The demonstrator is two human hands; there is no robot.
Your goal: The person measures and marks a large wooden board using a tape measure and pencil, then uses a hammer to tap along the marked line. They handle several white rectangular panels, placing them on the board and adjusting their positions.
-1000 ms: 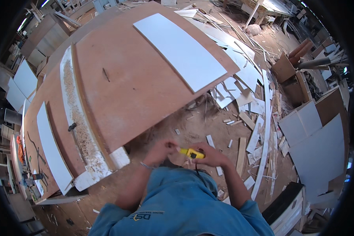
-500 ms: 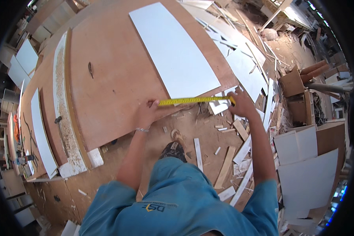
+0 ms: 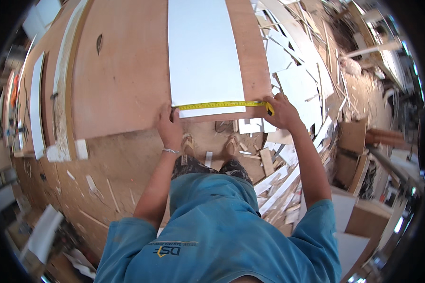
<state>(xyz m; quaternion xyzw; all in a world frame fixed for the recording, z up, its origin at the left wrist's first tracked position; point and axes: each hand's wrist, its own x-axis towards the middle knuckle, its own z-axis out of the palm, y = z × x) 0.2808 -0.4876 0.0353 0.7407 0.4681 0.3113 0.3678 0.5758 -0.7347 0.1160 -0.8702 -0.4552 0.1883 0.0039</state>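
Note:
A long white board (image 3: 203, 52) lies on a large brown panel (image 3: 118, 80). A yellow tape (image 3: 212, 104) stretches across the board close to its near end. My left hand (image 3: 169, 123) pinches the tape's end at the board's left edge. My right hand (image 3: 281, 113) grips the yellow tape measure case just right of the board, near the panel's edge.
A dust-streaked strip (image 3: 63, 94) and a narrow white board (image 3: 38, 108) lie leftward on the panel. White offcuts (image 3: 293, 89) pile up at the right. Wood scraps (image 3: 267, 160) litter the floor around my feet. More panels (image 3: 344, 137) stand at lower right.
The tape has been drawn out between my hands and moved from in front of me onto the white board's near end. I have come closer to the panel, both arms reaching forward.

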